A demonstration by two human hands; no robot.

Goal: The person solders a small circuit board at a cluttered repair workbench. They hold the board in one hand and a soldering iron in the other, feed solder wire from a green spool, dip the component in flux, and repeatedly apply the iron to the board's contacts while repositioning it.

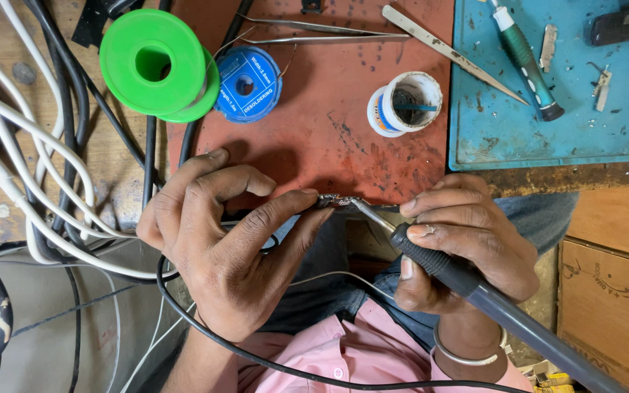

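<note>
My left hand point(220, 233) pinches a small wire joint point(336, 200) between thumb and forefinger, just over the near edge of the red mat point(314, 124). A thin wire point(329, 276) trails from that hand toward my lap. My right hand point(467, 247) grips a soldering iron point(460, 280) by its dark handle, and the iron's metal tip touches the joint. The iron's grey shaft runs off toward the lower right.
On the red mat lie a green spool point(156, 64), a blue desoldering-wick reel point(247, 84), an open white flux pot point(405, 103) and tweezers point(322, 29). A blue mat point(555, 124) at right carries a green screwdriver point(527, 62). White and black cables point(45, 160) crowd the left.
</note>
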